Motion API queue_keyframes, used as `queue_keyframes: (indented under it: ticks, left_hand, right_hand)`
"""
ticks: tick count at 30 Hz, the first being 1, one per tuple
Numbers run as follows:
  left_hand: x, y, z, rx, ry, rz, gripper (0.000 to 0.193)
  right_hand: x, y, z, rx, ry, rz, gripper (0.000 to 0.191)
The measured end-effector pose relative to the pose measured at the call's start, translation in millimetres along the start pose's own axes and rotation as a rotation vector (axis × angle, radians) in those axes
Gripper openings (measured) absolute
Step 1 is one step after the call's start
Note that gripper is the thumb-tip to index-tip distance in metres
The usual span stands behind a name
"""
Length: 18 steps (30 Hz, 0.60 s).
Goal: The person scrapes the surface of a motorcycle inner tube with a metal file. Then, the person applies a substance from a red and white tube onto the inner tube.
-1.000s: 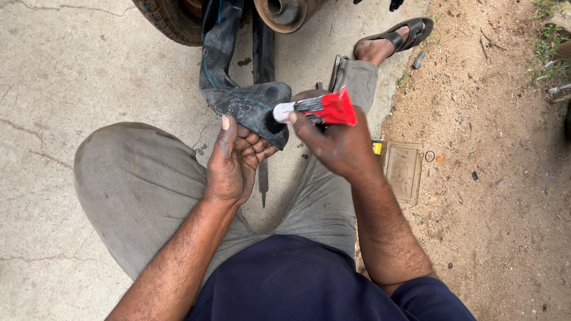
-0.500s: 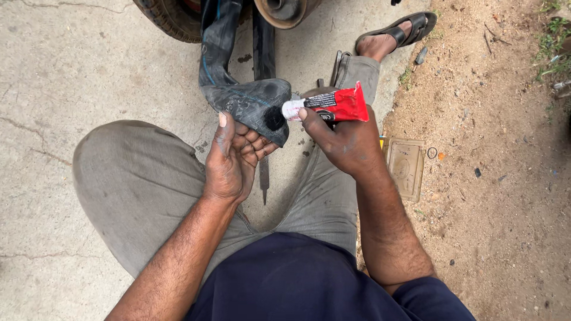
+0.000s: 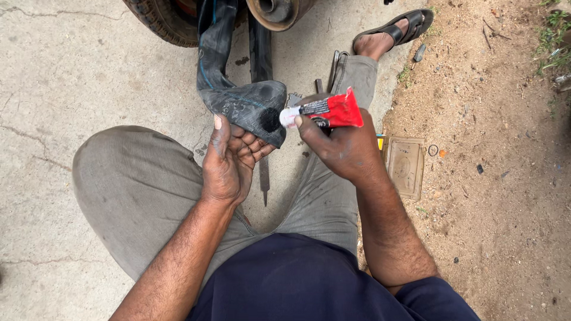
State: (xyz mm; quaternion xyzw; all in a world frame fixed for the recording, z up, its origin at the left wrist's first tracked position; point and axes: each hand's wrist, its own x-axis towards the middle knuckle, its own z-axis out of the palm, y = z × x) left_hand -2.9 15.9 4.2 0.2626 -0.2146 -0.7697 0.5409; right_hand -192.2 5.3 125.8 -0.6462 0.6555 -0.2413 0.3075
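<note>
My left hand holds a folded section of black rubber inner tube from below, fingers under the fold. The tube runs up toward a wheel at the top of the view. My right hand grips a small red tube of glue with a white nozzle, and the nozzle points at a dark round spot on the rubber, very close to or touching it. I sit on the ground with my grey-trousered legs spread.
A flat tan tray lies on the dirt at my right leg. My sandalled foot rests near the top right. A thin metal tool lies on the concrete between my legs. A metal hub sits beside the tyre.
My right hand has tilted the glue tube more level and kept its nozzle at the dark spot on the inner tube. My left hand has barely moved.
</note>
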Motion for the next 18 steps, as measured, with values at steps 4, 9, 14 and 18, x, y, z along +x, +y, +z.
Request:
queue_keyframes:
  ticks: [4,9,14,18]
  left_hand:
    - [3,-1,3,-0.075,0.002,0.0,0.06]
    - [0,-4,-5,-0.074,0.01,0.006,0.059]
    - [7,-1,1,-0.085,-0.007,0.016,0.058]
    - [2,5,5,-0.084,0.036,-0.003,0.061]
  right_hand:
    - [-3,1,1,-0.039,0.039,-0.108,0.029]
    - [1,15,-2,0.018,0.03,-0.022,0.025]
    - [3,19,-1,-0.06,-0.048,0.032,0.027]
    - [-1,11,-37,0.366,-0.111,0.267,0.027]
